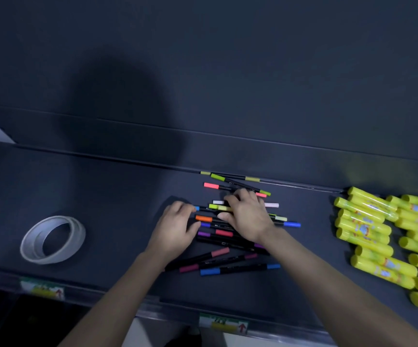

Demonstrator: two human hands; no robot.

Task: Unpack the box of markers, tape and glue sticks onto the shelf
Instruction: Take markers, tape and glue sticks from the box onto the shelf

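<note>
Several black-barrelled markers [230,265] with coloured caps lie scattered in the middle of the dark shelf [102,196]. My right hand [246,216] rests palm-down on top of the pile, fingers curled over several markers. At the pile's left edge my left hand [175,229] has its fingers spread and its fingertips touch the marker ends. A roll of white tape [52,239] lies flat at the shelf's left. Many yellow glue sticks [378,234] lie stacked at the right. The box is out of view.
The shelf's back wall [203,96] rises dark behind the markers, with a ledge along its base. Price labels [223,323] sit on the shelf's front edge. Bare shelf lies between the tape and the markers.
</note>
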